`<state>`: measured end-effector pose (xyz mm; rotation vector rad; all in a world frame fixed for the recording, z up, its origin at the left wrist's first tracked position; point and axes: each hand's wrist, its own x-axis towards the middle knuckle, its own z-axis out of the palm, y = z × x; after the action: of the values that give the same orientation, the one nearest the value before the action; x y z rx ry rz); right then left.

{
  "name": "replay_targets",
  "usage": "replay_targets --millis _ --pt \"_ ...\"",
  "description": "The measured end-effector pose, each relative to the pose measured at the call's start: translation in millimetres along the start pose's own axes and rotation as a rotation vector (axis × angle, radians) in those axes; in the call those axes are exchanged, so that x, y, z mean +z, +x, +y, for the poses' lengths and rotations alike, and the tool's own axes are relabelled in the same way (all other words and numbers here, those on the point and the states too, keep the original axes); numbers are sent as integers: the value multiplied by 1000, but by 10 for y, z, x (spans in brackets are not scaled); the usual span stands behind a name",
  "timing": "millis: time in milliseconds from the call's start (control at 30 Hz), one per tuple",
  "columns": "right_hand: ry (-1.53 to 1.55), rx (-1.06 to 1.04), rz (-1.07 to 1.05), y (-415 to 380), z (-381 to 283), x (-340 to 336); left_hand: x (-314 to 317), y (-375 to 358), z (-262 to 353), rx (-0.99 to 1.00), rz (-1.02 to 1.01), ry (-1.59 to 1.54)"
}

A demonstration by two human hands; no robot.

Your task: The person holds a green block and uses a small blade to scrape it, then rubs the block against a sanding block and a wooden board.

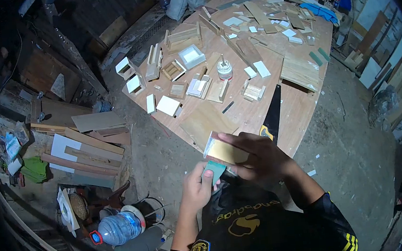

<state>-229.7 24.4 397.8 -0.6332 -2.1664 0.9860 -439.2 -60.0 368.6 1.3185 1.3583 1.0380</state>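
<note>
My left hand [197, 185] is closed round a green piece of sandpaper [216, 170], thumb pressed on its face. Close above it, my right hand [256, 155] grips a small wooden box [223, 151] with a pale yellowish side and a whitish edge at its left end. The sandpaper overlaps the lower edge of the box in this view. Both hands are in front of my chest, near the table's front edge. Beyond the right hand lies a handsaw [272, 114] with a black blade and a yellow-and-black handle. A thin wooden sheet [207, 120] lies just past the box.
On the wooden table [300, 112] stand a jar [225, 69], several small wooden boxes and a larger wooden box [299, 74]. Offcuts [263, 17] cover its far end. Boards [89, 154] lean at the left. A large water bottle [119, 228] lies lower left.
</note>
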Motion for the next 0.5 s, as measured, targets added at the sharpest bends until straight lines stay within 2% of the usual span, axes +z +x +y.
replay_targets --millis 133,200,400,433,500 --pt "-10 -7 17 29 -121 25 28 4 18 -14 47 164" --pt "-8 76 -20 20 -140 29 72 29 -64 170 190 377" --pt "4 234 -42 45 -259 35 -1 105 -57 181 277 567" --pt "5 233 -44 13 -246 74 -23 117 -34 180 279 568" --pt "-127 75 105 -64 -193 147 -41 124 9 133 235 595"
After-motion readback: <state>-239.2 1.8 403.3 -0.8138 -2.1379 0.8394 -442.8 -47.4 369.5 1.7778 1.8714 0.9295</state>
